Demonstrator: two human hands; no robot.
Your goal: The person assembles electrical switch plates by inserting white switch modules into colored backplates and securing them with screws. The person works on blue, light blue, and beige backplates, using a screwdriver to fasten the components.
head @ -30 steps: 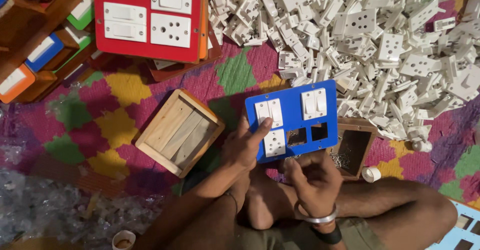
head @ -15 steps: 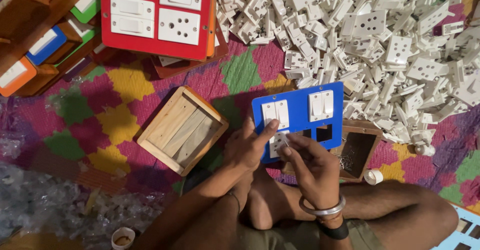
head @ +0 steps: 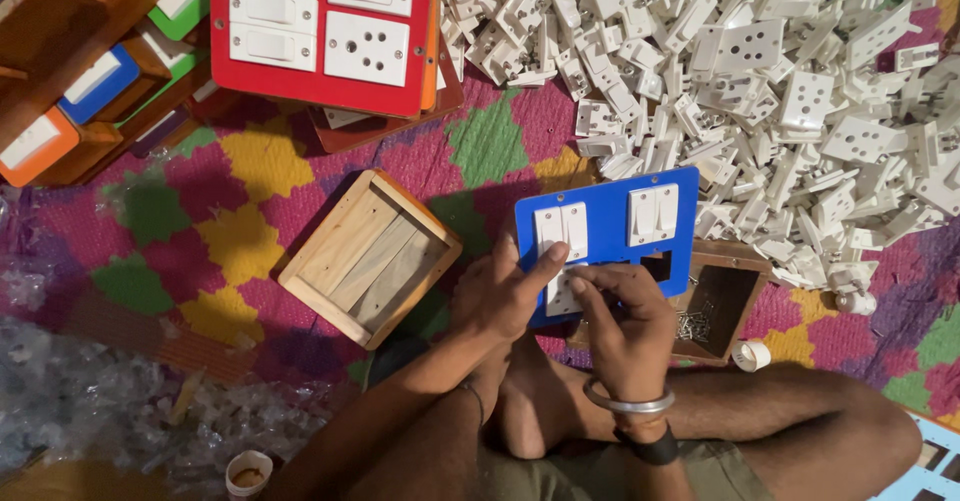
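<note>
Gripping blue switch plate [head: 607, 223], left hand [head: 497, 296] fingers closed, right hand [head: 625, 321] pinching white socket [head: 560, 296].

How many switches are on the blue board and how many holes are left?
Two white switches sit in the top row of the blue board. Both hands, left and right, press a third white part into the lower left. One hole shows open; others may hide under the hands.
</note>
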